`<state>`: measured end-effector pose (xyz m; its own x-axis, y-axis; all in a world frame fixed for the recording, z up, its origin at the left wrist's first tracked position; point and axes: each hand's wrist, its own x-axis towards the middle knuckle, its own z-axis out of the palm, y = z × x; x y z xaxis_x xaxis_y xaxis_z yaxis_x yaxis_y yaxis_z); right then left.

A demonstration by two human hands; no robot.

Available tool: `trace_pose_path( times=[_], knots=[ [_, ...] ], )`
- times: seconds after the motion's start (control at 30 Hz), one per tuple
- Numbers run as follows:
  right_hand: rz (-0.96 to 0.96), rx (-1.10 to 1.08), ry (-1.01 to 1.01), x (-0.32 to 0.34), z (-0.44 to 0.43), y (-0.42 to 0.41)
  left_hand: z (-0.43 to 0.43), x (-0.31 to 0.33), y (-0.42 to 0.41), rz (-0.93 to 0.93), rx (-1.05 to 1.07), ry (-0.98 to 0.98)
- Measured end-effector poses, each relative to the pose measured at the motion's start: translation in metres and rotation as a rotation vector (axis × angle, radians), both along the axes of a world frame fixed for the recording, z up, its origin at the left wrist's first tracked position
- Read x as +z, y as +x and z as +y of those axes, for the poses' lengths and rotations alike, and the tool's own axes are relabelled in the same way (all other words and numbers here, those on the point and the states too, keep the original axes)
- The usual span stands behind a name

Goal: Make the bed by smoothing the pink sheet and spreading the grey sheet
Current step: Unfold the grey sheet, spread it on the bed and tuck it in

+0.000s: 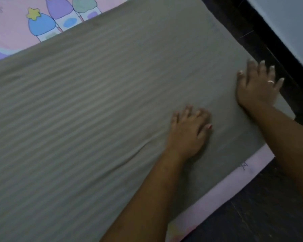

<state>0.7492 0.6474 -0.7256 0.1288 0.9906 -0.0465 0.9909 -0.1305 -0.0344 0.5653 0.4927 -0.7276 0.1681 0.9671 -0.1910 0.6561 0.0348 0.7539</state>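
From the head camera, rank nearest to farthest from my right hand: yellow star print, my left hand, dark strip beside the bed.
1. Dark strip: just past the right hand, upper right.
2. Left hand: lower left, on the grey sheet.
3. Yellow star print: far upper left, on the pink sheet.

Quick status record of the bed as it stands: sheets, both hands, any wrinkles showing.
grey sheet: striped, spread over most of the bed
pink sheet: underneath, showing at upper left of view and as a strip along the near edge
left hand: palm down on the grey sheet
right hand: flat, fingers spread, at the grey sheet's edge
creases: beside the left wrist
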Motion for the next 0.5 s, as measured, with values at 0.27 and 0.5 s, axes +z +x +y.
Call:
trace_pose_path(
  times=[0.27, 0.5],
  knots=[
    [0.21, 0.597, 0.05, -0.004, -0.202, -0.163, -0.057, -0.003, -0.101, -0.009, 0.843, 0.211],
    [0.114, 0.791, -0.118, -0.016, -0.23, -0.114, -0.1, -0.017, -0.075, 0.559, 0.524, -0.105]
  ],
)
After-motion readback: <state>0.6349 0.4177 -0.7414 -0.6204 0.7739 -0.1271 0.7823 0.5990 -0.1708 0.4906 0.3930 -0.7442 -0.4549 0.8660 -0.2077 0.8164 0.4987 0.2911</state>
